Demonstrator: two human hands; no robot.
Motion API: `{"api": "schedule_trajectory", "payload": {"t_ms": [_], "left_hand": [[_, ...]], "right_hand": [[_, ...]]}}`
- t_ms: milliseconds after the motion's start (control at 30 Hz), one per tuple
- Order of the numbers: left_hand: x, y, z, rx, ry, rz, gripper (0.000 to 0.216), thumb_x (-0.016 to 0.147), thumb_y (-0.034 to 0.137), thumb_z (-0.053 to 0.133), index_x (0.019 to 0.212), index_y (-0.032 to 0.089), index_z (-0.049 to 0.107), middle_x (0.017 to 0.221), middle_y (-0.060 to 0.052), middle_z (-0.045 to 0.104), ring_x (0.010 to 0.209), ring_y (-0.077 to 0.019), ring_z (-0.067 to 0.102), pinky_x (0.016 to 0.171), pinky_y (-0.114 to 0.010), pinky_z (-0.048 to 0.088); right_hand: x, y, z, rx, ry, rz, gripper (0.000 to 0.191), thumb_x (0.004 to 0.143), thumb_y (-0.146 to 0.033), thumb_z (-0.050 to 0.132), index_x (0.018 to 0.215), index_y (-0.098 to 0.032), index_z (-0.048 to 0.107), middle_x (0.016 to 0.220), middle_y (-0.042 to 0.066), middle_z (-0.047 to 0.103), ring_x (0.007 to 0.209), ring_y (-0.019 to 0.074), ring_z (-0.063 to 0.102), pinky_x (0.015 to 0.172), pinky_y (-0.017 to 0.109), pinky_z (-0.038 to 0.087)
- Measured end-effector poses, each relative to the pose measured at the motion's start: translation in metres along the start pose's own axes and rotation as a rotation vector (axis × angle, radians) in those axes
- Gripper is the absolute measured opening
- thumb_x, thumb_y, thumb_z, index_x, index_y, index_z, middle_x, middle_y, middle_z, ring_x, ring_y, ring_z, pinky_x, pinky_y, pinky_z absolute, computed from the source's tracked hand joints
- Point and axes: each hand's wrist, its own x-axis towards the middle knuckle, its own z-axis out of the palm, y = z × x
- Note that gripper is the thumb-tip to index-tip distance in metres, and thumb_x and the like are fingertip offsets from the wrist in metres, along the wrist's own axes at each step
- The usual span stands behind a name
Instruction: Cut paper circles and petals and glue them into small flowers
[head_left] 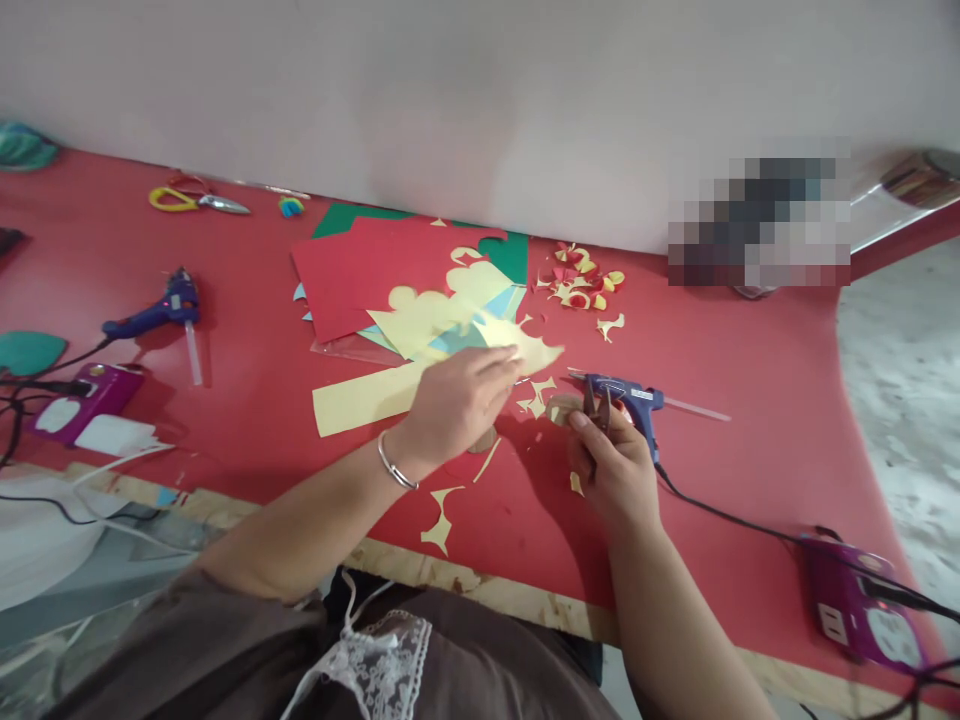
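My left hand [459,400], with a silver bangle on the wrist, lies over the edge of a pile of yellow paper cutouts [450,315], its fingers curled and touching a yellow scrap; what is under the palm is hidden. My right hand [611,460] is closed on a small brown piece [598,405], held just in front of a blue glue gun [626,400] lying on the red table [750,400]. Yellow paper scraps [536,395] lie between the two hands.
Red and green paper sheets [375,265] lie behind the yellow pile. Small red-and-yellow curled pieces [581,280] sit at the back. A second glue gun [154,315], scissors [196,200] and a purple power strip [86,400] are at left; another purple strip [862,605] at right.
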Motion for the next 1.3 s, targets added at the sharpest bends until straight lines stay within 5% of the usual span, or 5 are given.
{"api": "schedule_trajectory", "payload": {"t_ms": [567, 700, 833, 1100, 1300], "left_hand": [[-0.033, 0.021, 0.025, -0.169, 0.24, 0.345, 0.036, 0.107, 0.019, 0.065, 0.142, 0.022, 0.062, 0.142, -0.013, 0.076, 0.134, -0.0233, 0.074, 0.109, -0.042, 0.068], [-0.012, 0.007, 0.01, -0.356, 0.351, -0.074, 0.041, 0.103, 0.032, 0.072, 0.141, 0.021, 0.063, 0.142, -0.015, 0.073, 0.13, -0.0263, 0.073, 0.098, -0.039, 0.068], [0.011, -0.022, -0.002, -0.742, -0.053, -0.479, 0.053, 0.097, 0.047, 0.077, 0.14, 0.017, 0.066, 0.118, -0.014, 0.081, 0.099, -0.0206, 0.078, 0.078, -0.029, 0.062], [0.011, -0.033, -0.001, -1.044, -0.374, -0.684, 0.036, 0.078, 0.041, 0.092, 0.085, 0.019, 0.064, 0.069, 0.0, 0.07, 0.058, -0.0147, 0.071, 0.056, -0.024, 0.051], [0.007, -0.018, -0.004, -1.141, -0.348, -0.77, 0.055, 0.077, 0.041, 0.095, 0.118, 0.018, 0.067, 0.071, 0.002, 0.069, 0.059, -0.0177, 0.074, 0.054, -0.025, 0.058]], "right_hand": [[0.0, 0.004, -0.003, 0.113, 0.032, 0.028, 0.036, 0.082, -0.05, 0.091, 0.089, -0.023, 0.068, 0.053, -0.009, 0.043, 0.041, 0.0077, 0.032, 0.036, 0.024, 0.022], [0.0, 0.006, -0.009, 0.032, -0.006, -0.012, 0.034, 0.084, -0.049, 0.091, 0.091, -0.021, 0.072, 0.059, -0.007, 0.052, 0.044, 0.0066, 0.034, 0.038, 0.024, 0.025], [-0.001, 0.002, -0.009, -0.135, -0.129, -0.029, 0.032, 0.086, -0.049, 0.088, 0.09, -0.02, 0.075, 0.061, -0.004, 0.057, 0.045, 0.0076, 0.037, 0.041, 0.025, 0.029], [0.0, -0.003, -0.007, -0.304, -0.165, -0.078, 0.031, 0.088, -0.049, 0.084, 0.092, -0.018, 0.078, 0.081, 0.004, 0.076, 0.054, 0.0103, 0.044, 0.047, 0.027, 0.034], [-0.001, -0.005, -0.004, -0.276, -0.148, -0.108, 0.029, 0.087, -0.049, 0.084, 0.094, -0.021, 0.08, 0.088, 0.007, 0.081, 0.073, 0.0201, 0.067, 0.059, 0.03, 0.049]]}}
